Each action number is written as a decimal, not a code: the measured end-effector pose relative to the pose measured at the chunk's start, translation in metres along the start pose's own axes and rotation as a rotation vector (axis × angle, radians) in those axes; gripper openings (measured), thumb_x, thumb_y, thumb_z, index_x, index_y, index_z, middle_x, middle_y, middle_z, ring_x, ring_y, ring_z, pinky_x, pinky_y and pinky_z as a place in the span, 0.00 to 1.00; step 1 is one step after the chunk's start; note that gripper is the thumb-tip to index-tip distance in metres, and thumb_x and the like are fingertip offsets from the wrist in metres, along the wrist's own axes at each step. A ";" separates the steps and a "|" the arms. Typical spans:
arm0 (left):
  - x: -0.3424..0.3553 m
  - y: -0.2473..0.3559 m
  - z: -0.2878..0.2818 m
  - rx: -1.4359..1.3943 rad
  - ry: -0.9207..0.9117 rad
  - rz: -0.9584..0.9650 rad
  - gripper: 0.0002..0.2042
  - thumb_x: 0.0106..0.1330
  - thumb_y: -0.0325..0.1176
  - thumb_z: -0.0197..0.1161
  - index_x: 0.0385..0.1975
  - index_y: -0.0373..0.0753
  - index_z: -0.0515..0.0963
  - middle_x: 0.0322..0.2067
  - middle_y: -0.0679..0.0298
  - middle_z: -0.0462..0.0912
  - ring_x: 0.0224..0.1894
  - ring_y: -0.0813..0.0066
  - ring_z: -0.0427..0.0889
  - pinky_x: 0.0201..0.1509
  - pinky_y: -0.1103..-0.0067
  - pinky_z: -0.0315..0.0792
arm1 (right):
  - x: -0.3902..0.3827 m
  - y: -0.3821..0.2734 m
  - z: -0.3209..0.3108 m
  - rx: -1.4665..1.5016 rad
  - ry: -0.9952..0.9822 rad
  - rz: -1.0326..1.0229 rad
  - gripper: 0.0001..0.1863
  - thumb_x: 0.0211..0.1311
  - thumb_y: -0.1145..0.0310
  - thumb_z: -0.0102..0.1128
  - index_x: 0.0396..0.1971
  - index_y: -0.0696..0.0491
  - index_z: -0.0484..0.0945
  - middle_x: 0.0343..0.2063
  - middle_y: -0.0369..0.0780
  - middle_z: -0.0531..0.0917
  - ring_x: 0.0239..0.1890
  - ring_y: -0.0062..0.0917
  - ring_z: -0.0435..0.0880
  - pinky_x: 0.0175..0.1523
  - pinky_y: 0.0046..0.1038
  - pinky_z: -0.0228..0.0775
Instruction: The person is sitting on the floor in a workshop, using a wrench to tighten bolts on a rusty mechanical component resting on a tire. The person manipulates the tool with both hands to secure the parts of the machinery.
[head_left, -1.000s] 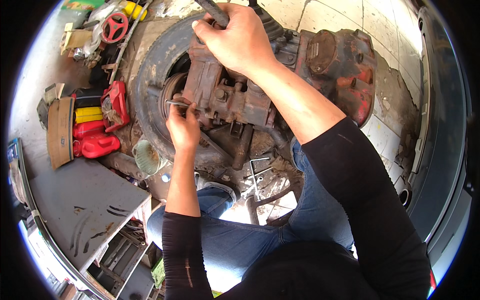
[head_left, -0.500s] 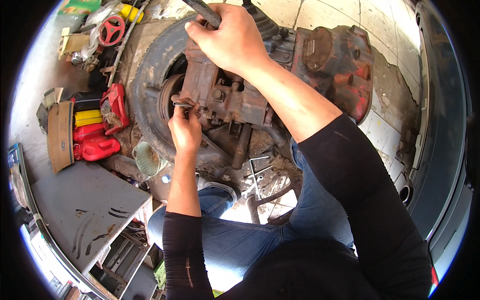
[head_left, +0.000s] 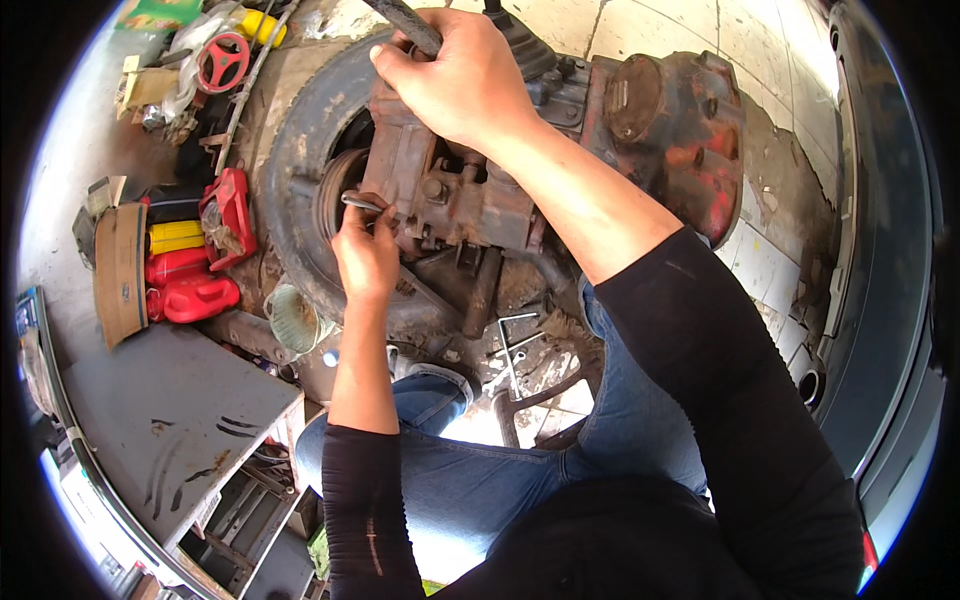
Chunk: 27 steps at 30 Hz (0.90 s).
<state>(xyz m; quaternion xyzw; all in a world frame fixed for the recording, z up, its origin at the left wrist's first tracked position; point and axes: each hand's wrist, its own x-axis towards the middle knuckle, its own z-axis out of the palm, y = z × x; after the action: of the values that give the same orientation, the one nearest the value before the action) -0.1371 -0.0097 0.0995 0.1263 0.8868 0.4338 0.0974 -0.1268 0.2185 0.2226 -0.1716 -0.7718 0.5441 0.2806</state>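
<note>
My right hand [head_left: 460, 80] is closed around a thick grey metal bar [head_left: 405, 25] above the rusty gearbox housing [head_left: 480, 205], with the bar's upper end out of view. My left hand [head_left: 365, 245] grips a small metal tool [head_left: 362, 202], like a rod or punch, against the housing beside a round grooved part [head_left: 330, 195]. A large tyre [head_left: 300, 140] lies around the housing's left side. A red-stained casing [head_left: 665, 135] forms its right end, and a black rubber boot [head_left: 525, 45] stands at the top.
Red jerrycans [head_left: 200, 295], cardboard [head_left: 120, 270] and a red handwheel [head_left: 222, 62] are at left, above a grey metal bench [head_left: 170, 400]. Hex keys [head_left: 510, 355] lie beside a bent tube [head_left: 505, 425] between my legs. A dark vehicle body [head_left: 890, 250] runs along the right.
Since a second ago my right hand and the bar have shifted slightly left. My left hand stays by the grooved part, with its tool at a slightly different angle.
</note>
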 end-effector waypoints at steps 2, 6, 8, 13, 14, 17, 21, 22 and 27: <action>-0.004 -0.001 0.006 -0.045 0.024 0.078 0.06 0.70 0.20 0.64 0.44 0.32 0.79 0.36 0.57 0.89 0.35 0.76 0.88 0.40 0.75 0.84 | -0.001 -0.001 -0.001 0.002 -0.017 0.006 0.15 0.55 0.58 0.68 0.28 0.57 0.86 0.22 0.48 0.86 0.30 0.45 0.89 0.40 0.42 0.80; -0.004 0.010 0.002 0.021 -0.030 0.051 0.05 0.70 0.20 0.64 0.43 0.32 0.79 0.33 0.58 0.88 0.35 0.75 0.88 0.40 0.75 0.83 | -0.001 0.003 0.001 -0.041 0.019 -0.019 0.16 0.55 0.58 0.67 0.29 0.58 0.86 0.22 0.48 0.86 0.30 0.44 0.89 0.40 0.41 0.80; -0.003 0.016 -0.004 0.065 -0.060 0.002 0.05 0.70 0.20 0.64 0.42 0.33 0.79 0.32 0.59 0.88 0.35 0.75 0.88 0.40 0.75 0.82 | 0.000 0.001 0.002 -0.014 0.007 -0.017 0.16 0.56 0.58 0.67 0.29 0.58 0.86 0.22 0.48 0.86 0.30 0.44 0.89 0.40 0.41 0.80; -0.004 0.016 0.001 0.093 -0.051 0.058 0.06 0.69 0.21 0.65 0.44 0.35 0.80 0.31 0.57 0.88 0.35 0.74 0.89 0.42 0.74 0.80 | 0.002 -0.001 0.000 -0.050 0.002 -0.011 0.16 0.57 0.57 0.69 0.29 0.58 0.86 0.22 0.48 0.86 0.30 0.42 0.90 0.40 0.40 0.80; 0.000 0.020 -0.003 0.129 -0.083 0.025 0.07 0.69 0.21 0.65 0.44 0.35 0.80 0.31 0.57 0.88 0.35 0.74 0.89 0.43 0.74 0.80 | 0.001 0.001 -0.001 -0.039 0.006 -0.003 0.16 0.57 0.57 0.69 0.29 0.58 0.86 0.22 0.48 0.86 0.30 0.42 0.90 0.40 0.40 0.80; -0.007 0.008 0.004 0.106 -0.009 0.159 0.07 0.69 0.21 0.64 0.45 0.35 0.80 0.30 0.56 0.88 0.34 0.73 0.88 0.43 0.73 0.80 | 0.002 0.001 0.002 0.008 -0.005 -0.004 0.16 0.57 0.57 0.69 0.29 0.58 0.86 0.21 0.47 0.86 0.30 0.41 0.90 0.39 0.40 0.80; -0.004 0.017 0.002 0.152 -0.113 0.075 0.07 0.69 0.21 0.63 0.44 0.36 0.80 0.30 0.55 0.88 0.33 0.70 0.88 0.42 0.72 0.80 | -0.002 0.004 0.000 -0.047 0.020 -0.005 0.16 0.57 0.57 0.69 0.29 0.58 0.86 0.22 0.47 0.86 0.30 0.42 0.90 0.40 0.41 0.80; 0.001 0.022 -0.006 0.188 -0.169 -0.005 0.06 0.69 0.21 0.62 0.43 0.36 0.80 0.30 0.54 0.88 0.33 0.70 0.88 0.43 0.71 0.80 | 0.000 0.000 0.002 -0.068 0.030 -0.012 0.16 0.56 0.57 0.69 0.29 0.58 0.86 0.22 0.47 0.86 0.31 0.42 0.90 0.40 0.41 0.80; -0.013 0.005 0.007 0.105 -0.036 0.423 0.06 0.68 0.20 0.62 0.42 0.36 0.79 0.32 0.47 0.87 0.38 0.46 0.88 0.43 0.65 0.79 | 0.003 0.000 0.003 -0.016 -0.004 -0.012 0.17 0.56 0.56 0.68 0.29 0.57 0.86 0.22 0.48 0.86 0.31 0.44 0.90 0.41 0.41 0.80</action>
<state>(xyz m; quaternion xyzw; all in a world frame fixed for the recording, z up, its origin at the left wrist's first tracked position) -0.1222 -0.0054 0.0996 0.3221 0.8601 0.3954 0.0132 -0.1314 0.2182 0.2224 -0.1682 -0.7777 0.5365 0.2812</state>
